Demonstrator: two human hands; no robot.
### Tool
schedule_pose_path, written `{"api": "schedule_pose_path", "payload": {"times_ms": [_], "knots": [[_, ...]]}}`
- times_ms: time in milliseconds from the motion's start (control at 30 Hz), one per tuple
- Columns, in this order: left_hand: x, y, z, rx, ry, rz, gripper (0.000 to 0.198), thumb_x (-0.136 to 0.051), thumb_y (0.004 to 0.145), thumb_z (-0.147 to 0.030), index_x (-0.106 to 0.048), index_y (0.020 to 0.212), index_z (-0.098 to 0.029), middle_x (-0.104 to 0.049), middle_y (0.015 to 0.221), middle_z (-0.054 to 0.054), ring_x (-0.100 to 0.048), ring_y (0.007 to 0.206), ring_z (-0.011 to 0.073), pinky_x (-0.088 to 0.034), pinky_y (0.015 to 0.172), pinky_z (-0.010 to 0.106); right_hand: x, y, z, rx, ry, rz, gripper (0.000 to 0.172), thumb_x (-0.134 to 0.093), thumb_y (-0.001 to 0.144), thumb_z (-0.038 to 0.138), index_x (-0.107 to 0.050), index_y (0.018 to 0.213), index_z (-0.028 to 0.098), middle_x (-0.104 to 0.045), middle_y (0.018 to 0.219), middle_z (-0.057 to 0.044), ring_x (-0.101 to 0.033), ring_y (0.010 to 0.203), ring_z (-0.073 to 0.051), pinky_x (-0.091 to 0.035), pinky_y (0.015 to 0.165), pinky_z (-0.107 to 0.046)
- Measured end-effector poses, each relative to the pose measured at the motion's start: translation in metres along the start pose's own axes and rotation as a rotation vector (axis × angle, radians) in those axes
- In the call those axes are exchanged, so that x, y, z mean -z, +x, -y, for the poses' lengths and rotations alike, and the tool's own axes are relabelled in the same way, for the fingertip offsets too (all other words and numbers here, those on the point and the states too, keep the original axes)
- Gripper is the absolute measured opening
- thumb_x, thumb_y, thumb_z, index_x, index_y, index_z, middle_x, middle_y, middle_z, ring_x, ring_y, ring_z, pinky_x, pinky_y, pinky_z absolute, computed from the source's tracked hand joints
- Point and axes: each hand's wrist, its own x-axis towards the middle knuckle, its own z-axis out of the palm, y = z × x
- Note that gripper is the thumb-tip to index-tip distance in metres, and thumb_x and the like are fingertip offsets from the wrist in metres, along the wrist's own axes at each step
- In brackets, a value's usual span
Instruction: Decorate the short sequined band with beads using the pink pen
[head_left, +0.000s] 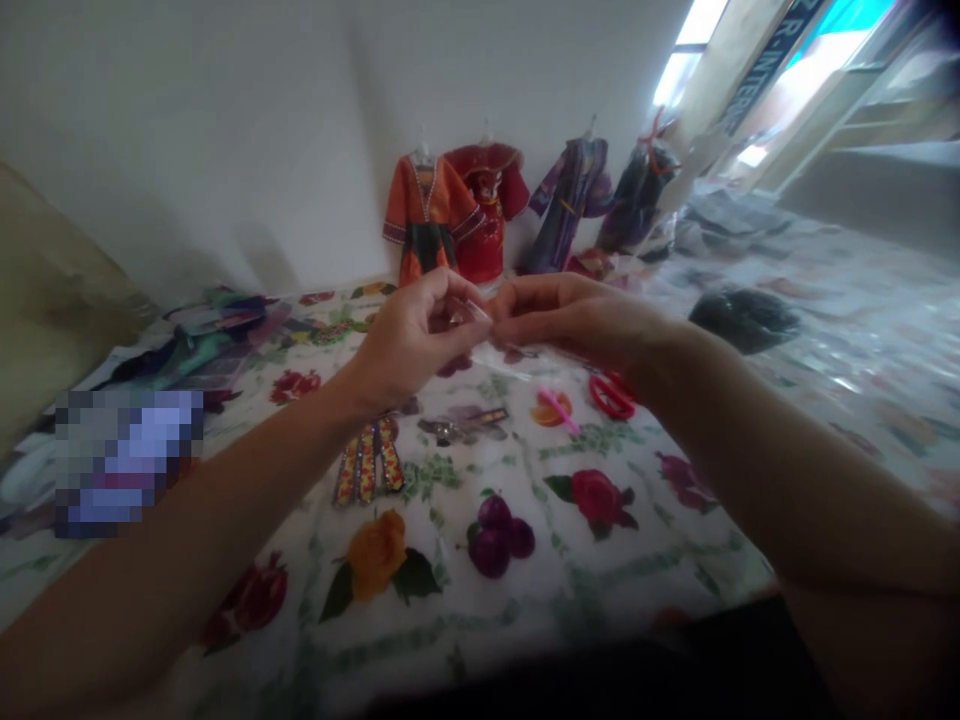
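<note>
My left hand (420, 335) and my right hand (574, 315) meet over the middle of the table, fingertips almost touching. Pinched between them is a thin, clear piece of plastic (477, 313); its exact kind is hard to make out, and part of it is hidden by the fingers. Below the left hand lie several patterned yellow and red strips (367, 465) with dark edges. A small silvery trinket with a patterned strip (454, 428) rests beside them. Under the right hand are a pink stick (561, 410) and a red looped handle (611, 396), partly covered by the forearm.
Miniature garments stand along the wall: an orange dress (427, 205), a red one (484, 215), a purple robe (571, 205) and a dark one (634, 200). Fabric pieces (202, 340) lie left. A dark bundle (745, 318) and clear plastic sheeting (847, 350) cover the right side.
</note>
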Motion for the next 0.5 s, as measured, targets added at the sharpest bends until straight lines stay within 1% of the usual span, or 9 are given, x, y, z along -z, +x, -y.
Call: {"api": "schedule_pose_path", "payload": {"times_ms": [67,133,200,267,400,433,500], "knots": [[0.003,0.002,0.003,-0.013,-0.023,-0.011,0.016,-0.076,0.079,-0.018,-0.061,0.086,-0.017,-0.064,0.072,-0.002,-0.059,0.058,0.0081,-0.047,0.052,0.018,0.001,0.003,-0.001,0.056,-0.01,-0.048,0.009,-0.068,0.084,0.014,-0.065,0.076,0.018,-0.059,0.07,0.002,-0.054,0.063,-0.008,-0.046,0.058,-0.019],[0.005,0.005,0.007,-0.025,-0.061,-0.015,0.017,-0.077,0.078,-0.021,-0.061,0.081,-0.017,-0.064,0.074,-0.001,-0.058,0.058,0.0077,-0.046,0.052,0.018,0.0,0.005,-0.003,0.106,-0.005,-0.068,0.009,-0.07,0.083,0.017,-0.063,0.078,0.017,-0.058,0.068,0.002,-0.051,0.059,-0.008,-0.043,0.053,-0.019],[0.007,0.007,0.009,-0.036,-0.082,-0.011,0.017,-0.077,0.078,-0.021,-0.061,0.081,-0.017,-0.064,0.075,-0.001,-0.056,0.058,0.0074,-0.045,0.052,0.018,-0.001,0.007,-0.003,0.124,-0.017,-0.087,0.011,-0.072,0.083,0.018,-0.063,0.077,0.017,-0.058,0.067,0.002,-0.051,0.057,-0.008,-0.044,0.052,-0.02],[0.011,0.008,0.011,-0.051,-0.079,-0.009,0.017,-0.077,0.078,-0.022,-0.061,0.08,-0.017,-0.063,0.073,-0.001,-0.055,0.058,0.007,-0.044,0.051,0.018,-0.003,0.007,-0.001,0.139,-0.049,-0.131,0.012,-0.071,0.084,0.018,-0.062,0.077,0.018,-0.06,0.07,0.001,-0.054,0.059,-0.009,-0.047,0.054,-0.021],[0.02,0.005,0.014,-0.014,-0.01,0.015,0.013,-0.075,0.08,-0.022,-0.064,0.08,-0.015,-0.061,0.072,-0.002,-0.054,0.057,0.0061,-0.043,0.052,0.017,0.002,0.005,0.006,0.298,-0.129,-0.31,0.012,-0.07,0.084,0.016,-0.06,0.078,0.019,-0.065,0.072,0.001,-0.062,0.067,-0.011,-0.053,0.063,-0.024],[0.022,0.004,0.014,0.002,0.007,0.019,0.011,-0.073,0.08,-0.022,-0.064,0.08,-0.015,-0.061,0.071,-0.002,-0.054,0.057,0.006,-0.043,0.052,0.017,0.005,0.005,0.007,0.313,-0.142,-0.34,0.012,-0.07,0.084,0.016,-0.06,0.078,0.018,-0.066,0.071,0.001,-0.063,0.067,-0.011,-0.053,0.064,-0.024],[0.025,0.003,0.013,0.005,0.032,0.022,0.009,-0.071,0.082,-0.022,-0.066,0.081,-0.015,-0.061,0.07,-0.002,-0.053,0.057,0.0061,-0.043,0.053,0.017,0.009,0.006,0.007,0.271,-0.174,-0.362,0.011,-0.071,0.084,0.018,-0.061,0.079,0.018,-0.066,0.072,0.001,-0.064,0.067,-0.011,-0.055,0.066,-0.025]]}}
